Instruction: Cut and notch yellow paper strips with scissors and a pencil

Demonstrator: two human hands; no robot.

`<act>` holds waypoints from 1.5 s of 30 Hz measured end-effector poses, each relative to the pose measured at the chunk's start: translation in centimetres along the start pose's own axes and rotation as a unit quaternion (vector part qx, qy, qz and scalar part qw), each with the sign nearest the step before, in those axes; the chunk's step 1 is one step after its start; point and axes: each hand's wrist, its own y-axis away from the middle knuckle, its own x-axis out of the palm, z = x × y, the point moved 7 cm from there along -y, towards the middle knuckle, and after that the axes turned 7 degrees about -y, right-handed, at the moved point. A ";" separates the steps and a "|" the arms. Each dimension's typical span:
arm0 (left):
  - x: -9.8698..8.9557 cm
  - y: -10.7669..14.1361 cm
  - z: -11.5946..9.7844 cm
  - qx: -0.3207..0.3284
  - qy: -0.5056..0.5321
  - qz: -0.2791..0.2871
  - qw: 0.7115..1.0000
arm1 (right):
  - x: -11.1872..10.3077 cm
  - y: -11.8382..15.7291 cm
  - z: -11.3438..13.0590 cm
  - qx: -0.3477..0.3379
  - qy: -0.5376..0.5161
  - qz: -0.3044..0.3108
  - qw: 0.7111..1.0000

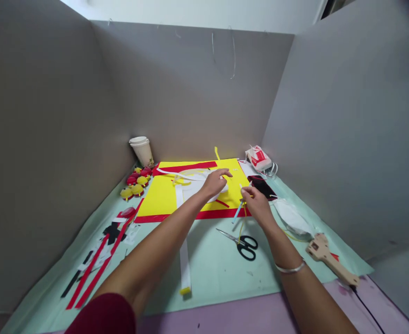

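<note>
My left hand hovers over white paper pieces on a yellow sheet with red bands. Its index finger and thumb are apart, and nothing shows between them. My right hand is closed in a pinch at the sheet's right side. A thin yellow strip hangs below its fingers, beside a narrow light-blue stick. The pinched end is small and partly hidden. Black-handled scissors lie below, blades pointing left. A long white strip with a yellow end runs toward the front edge.
At left are red and yellow round pieces, a paper cup and red strips. On the right lie a dark phone-like object, a white pouch-like item and a corded glue gun. Grey partitions enclose the table.
</note>
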 end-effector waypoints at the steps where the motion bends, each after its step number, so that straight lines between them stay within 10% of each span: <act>1: 0.3 -0.4 0.7 -0.014 -0.005 0.002 1.000 | 0.2 -0.4 -0.4 0.001 0.010 0.001 1.000; 6: -3.0 2.2 6.0 -0.136 -0.031 -0.051 0.989 | 1.6 -1.4 -2.0 -0.015 0.072 0.002 0.997; 12: -8.8 12.0 11.9 -0.322 -0.060 -0.099 0.939 | 1.7 -0.9 -0.7 -0.068 0.135 0.010 0.988; 19: -7.7 19.5 13.4 -0.403 -0.054 -0.009 0.914 | 0.8 5.9 2.2 -0.124 0.193 0.100 0.968; 26: -6.5 20.3 11.5 -0.366 -0.117 0.087 0.919 | -0.4 14.9 1.9 -0.165 0.255 0.153 0.940; 36: -6.2 19.7 11.3 -0.315 -0.188 0.105 0.924 | 0.0 18.0 2.1 -0.102 0.235 0.178 0.950; 42: -6.1 20.1 11.6 -0.292 -0.175 0.089 0.936 | -1.7 20.9 1.4 0.062 0.037 0.092 0.993; 45: -6.2 20.2 11.6 -0.288 -0.165 0.077 0.940 | -0.3 22.7 0.9 0.196 -0.135 0.075 0.968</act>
